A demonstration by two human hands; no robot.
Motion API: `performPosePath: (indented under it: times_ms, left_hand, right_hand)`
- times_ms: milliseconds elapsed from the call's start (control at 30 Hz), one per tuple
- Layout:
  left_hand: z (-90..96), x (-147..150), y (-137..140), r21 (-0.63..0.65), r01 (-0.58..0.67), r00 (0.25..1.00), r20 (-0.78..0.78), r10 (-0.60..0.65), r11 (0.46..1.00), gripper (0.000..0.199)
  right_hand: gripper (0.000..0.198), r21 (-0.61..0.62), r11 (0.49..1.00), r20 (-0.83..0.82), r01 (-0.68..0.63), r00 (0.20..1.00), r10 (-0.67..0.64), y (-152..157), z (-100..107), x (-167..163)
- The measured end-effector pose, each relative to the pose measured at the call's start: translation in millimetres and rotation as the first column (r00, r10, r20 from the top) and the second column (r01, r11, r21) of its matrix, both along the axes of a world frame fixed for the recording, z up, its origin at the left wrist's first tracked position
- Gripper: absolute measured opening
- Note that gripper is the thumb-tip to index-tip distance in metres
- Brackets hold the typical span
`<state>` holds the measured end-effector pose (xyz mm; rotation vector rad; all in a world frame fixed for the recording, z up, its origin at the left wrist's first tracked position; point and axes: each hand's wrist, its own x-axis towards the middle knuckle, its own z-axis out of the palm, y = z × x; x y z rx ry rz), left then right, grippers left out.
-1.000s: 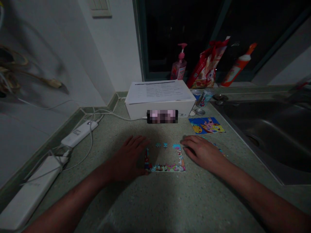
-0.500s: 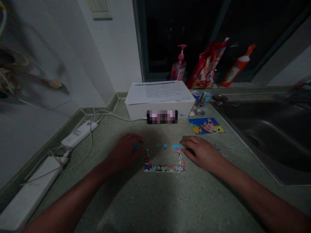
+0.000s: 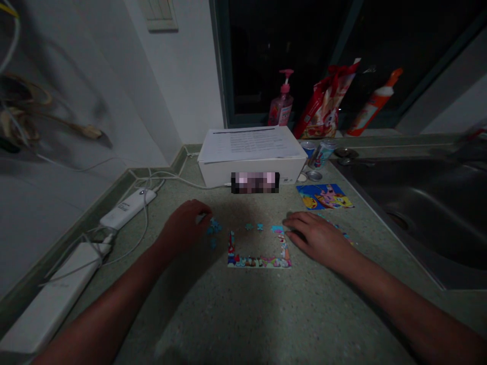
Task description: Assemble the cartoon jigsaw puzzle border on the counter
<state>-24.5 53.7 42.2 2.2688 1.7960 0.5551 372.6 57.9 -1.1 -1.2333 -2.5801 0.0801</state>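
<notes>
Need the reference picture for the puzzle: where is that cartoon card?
Head view, right of centre: the cartoon card lies flat on the counter, beyond the right hand, between the white box and the sink.

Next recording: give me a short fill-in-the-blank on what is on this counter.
1. The left hand touches loose blue ____ pieces.
2. The right hand lies flat beside the partly built puzzle frame, on its ____ side.
3. A printed sheet lies on top of the white ____.
4. The soap bottle has a ____ pump.

Missing words: puzzle; right; box; pink
</notes>
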Motion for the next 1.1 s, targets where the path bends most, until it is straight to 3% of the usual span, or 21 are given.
performPosePath:
  times_ms: [200, 467, 700, 1100]
  left_hand:
    - [13.6, -16.4, -2.5, -0.236, 0.007, 0.984, -0.172, -0.049, 0.972, 0.021]
    - [14.1, -3.0, -16.3, -0.425, 0.211, 0.934, -0.178, -0.310, 0.880, 0.024]
    - [13.7, 6.0, -18.6, -0.475, 0.131, 0.947, -0.200, -0.252, 0.870, 0.019]
    - [9.4, 7.8, -17.9, -0.479, 0.128, 0.952, -0.187, -0.244, 0.868, 0.014]
  right_hand:
    - [0.023, -0.023, 1.000, -0.028, -0.010, 1.000, 0.009, 0.5, -2.9, 1.2]
    - [0.022, -0.026, 1.000, -0.001, -0.006, 1.000, 0.006, 2.3, -5.3, 2.1]
    - [0.023, -0.025, 1.000, -0.024, -0.004, 1.000, 0.004, 2.9, -8.1, 3.4]
    - [0.025, -0.026, 1.000, -0.021, 0.002, 1.000, -0.002, 2.5, -7.7, 2.6]
